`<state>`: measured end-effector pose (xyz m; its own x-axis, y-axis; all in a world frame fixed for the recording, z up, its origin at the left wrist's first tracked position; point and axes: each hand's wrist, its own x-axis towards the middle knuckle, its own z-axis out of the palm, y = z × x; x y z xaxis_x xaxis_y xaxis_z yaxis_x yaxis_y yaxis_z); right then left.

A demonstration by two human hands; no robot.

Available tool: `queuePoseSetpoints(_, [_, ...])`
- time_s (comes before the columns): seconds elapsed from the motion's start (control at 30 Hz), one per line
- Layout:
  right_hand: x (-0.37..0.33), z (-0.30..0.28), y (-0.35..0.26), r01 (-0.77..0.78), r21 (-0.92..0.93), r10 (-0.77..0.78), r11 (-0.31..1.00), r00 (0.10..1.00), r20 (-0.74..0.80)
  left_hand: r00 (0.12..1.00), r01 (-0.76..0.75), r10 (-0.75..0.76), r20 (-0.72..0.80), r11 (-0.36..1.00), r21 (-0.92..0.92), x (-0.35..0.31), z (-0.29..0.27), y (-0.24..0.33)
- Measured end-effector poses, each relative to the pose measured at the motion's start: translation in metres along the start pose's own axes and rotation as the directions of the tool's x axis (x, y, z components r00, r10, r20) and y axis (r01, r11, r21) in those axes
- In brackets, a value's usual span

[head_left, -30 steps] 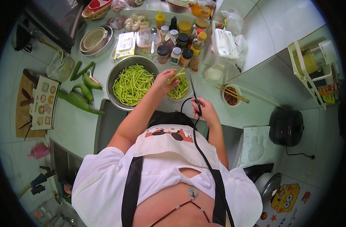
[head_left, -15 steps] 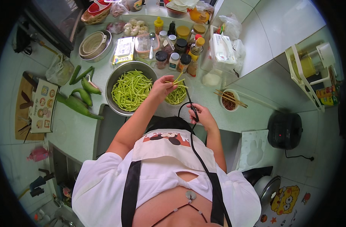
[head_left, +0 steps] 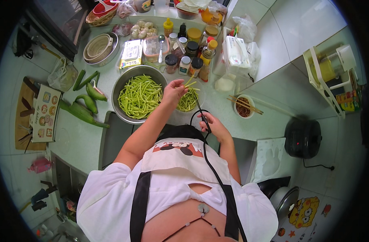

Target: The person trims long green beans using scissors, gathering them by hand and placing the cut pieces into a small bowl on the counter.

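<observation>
Scissors (head_left: 198, 103) in the right hand (head_left: 214, 124) have tipped leftward since a second ago, so that their points now reach the green stalks (head_left: 191, 83) pinched in the left hand (head_left: 174, 91); back then the blades stood more upright, apart from the stalks. Little has shifted over the last half second beyond a small further lean of the blades.

Left forearm slants up and to the right from the white sleeve, passing over the near right edge of the steel bowl (head_left: 116, 89). Its wrist is bent slightly, the back of the hand faces up, and thumb and fingers close on a few stalks whose loose ends stick out to the right. Those stalks hang above the shallow dish (head_left: 202, 99), which holds cut green pieces (head_left: 187, 102) and stands on the bench (head_left: 233, 122) just right of the steel bowl.

Right forearm rises nearly straight, leaning left, with the hand lower and nearer the body than the other. Its fingers curl around the dark scissor handles, knuckles to the right; how far the blades are spread, I cannot tell. More cut pieces (head_left: 139, 97) fill the steel bowl. A black cable (head_left: 209, 157) loops near the right hand and runs down the apron (head_left: 180, 161).
</observation>
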<state>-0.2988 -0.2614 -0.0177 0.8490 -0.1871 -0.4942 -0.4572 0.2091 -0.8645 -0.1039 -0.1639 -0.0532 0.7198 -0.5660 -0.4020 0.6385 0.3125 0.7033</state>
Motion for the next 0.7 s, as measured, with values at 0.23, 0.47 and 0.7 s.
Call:
queuePoseSetpoints(0.23, [0.011, 0.018, -0.014, -0.112, 0.03, 0.115, 0.993, 0.99, -0.086, 0.989, 0.134, -0.142, 0.033, 0.973, 0.186, -0.004, -0.005, -0.018])
queuePoseSetpoints(0.47, [0.014, 0.021, -0.004, -0.05, 0.01, 0.051, 0.999, 0.997, -0.064, 0.995, 0.082, -0.093, 0.016, 0.934, 0.348, -0.004, -0.009, -0.016])
queuePoseSetpoints(0.7, [0.015, 0.018, -0.004, -0.06, 0.053, 0.067, 0.997, 0.985, -0.161, 0.984, -0.121, 0.03, 0.178, 0.841, 0.528, 0.015, -0.015, -0.012])
